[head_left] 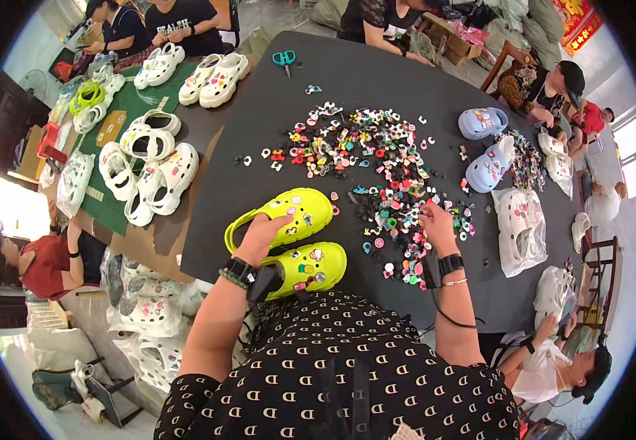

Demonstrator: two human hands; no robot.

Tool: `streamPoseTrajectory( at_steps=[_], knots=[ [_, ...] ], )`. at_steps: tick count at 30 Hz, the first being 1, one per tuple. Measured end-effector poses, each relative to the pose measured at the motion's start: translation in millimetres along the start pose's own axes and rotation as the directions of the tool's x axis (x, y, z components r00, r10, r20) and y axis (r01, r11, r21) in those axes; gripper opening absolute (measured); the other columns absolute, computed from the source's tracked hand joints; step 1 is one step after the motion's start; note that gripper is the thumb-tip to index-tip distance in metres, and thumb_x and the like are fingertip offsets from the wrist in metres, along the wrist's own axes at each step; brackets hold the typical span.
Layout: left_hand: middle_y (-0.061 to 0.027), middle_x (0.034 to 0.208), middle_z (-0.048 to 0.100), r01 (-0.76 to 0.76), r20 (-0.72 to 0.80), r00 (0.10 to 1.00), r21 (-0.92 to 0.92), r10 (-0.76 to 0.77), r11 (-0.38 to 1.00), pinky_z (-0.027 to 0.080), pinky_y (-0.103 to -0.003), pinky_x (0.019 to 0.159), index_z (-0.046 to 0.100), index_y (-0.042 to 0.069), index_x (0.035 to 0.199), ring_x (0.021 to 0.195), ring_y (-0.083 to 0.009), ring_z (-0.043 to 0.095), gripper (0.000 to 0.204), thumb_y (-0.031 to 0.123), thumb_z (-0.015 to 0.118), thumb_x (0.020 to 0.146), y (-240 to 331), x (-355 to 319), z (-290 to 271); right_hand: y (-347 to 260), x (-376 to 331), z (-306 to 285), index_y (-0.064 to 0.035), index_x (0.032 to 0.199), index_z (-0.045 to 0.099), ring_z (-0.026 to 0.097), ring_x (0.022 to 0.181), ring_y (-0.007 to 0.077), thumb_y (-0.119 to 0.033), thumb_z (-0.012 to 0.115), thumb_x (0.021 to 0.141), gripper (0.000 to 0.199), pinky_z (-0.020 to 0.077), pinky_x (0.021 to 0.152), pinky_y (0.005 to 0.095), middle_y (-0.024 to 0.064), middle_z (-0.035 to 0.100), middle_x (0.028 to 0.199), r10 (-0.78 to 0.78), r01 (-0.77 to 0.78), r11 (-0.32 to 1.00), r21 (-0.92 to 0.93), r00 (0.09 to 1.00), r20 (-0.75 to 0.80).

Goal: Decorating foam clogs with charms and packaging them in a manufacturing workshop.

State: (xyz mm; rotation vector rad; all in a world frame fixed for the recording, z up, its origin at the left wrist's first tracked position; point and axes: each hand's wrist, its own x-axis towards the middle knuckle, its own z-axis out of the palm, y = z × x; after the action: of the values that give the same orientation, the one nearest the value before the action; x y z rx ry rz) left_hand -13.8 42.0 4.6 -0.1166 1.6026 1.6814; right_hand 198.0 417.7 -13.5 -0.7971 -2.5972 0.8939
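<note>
The left hand grips the upper lime clog, thumb on top; the lower lime clog lies beside that hand, toward the body. The right hand, fingers bunched, is at loose charms on the black worktop; whether it pinches one, I cannot tell.

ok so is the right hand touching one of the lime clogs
No, the right hand is at the pile of small charms, while the left hand is on a lime clog.
</note>
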Motion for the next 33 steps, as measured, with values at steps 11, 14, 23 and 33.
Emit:
streamPoseTrajectory(
  at_steps=[11,14,23,33],
  knots=[
    [-0.0083,0.107,0.068,-0.066,0.030,0.997,0.020,0.065,0.998,0.050,-0.030,0.080,0.062,-0.004,0.113,0.092,-0.0161,0.065,0.035,0.015,0.070,0.085,7,-5,11,-176,-7,84,-0.0072,0.085,0.066,0.059,0.080,0.0306,-0.017,0.067,0.078,0.011,0.0484,0.071,0.0412,0.0105,0.060,0.081,-0.568,0.512,0.820,0.258,0.785,0.247],
    [-0.0068,0.104,0.068,-0.078,0.050,0.996,0.010,0.078,0.997,0.050,-0.029,0.076,0.063,-0.003,0.110,0.088,-0.0139,0.065,0.035,0.020,0.071,0.085,13,-10,16,-195,-7,110,-0.0071,0.089,0.065,0.059,0.085,0.0309,-0.014,0.062,0.081,0.011,0.0483,0.074,0.0425,0.0109,0.060,0.085,-0.544,0.517,0.838,0.173,0.767,0.340],
    [-0.0075,0.090,0.063,-0.442,0.212,0.894,0.569,0.395,0.694,0.048,-0.034,0.075,0.061,-0.001,0.116,0.081,-0.0161,0.058,0.033,0.008,0.061,0.084,-17,0,-28,-214,-5,143,-0.0092,0.096,0.066,0.062,0.092,0.0341,-0.007,0.055,0.078,0.021,0.0493,0.080,0.0428,0.0139,0.065,0.091,-0.618,0.559,0.785,0.267,0.735,0.279],
    [-0.0106,0.095,0.063,-0.209,0.163,0.969,0.144,0.185,0.967,0.048,-0.033,0.074,0.060,0.000,0.114,0.087,-0.0230,0.060,0.032,0.003,0.058,0.082,0,-3,3,-220,6,146,-0.0034,0.075,0.066,0.062,0.082,0.0333,-0.011,0.061,0.075,0.009,0.0504,0.068,0.0408,0.0156,0.063,0.082,-0.592,0.622,0.782,0.032,0.726,0.351]
  ],
)
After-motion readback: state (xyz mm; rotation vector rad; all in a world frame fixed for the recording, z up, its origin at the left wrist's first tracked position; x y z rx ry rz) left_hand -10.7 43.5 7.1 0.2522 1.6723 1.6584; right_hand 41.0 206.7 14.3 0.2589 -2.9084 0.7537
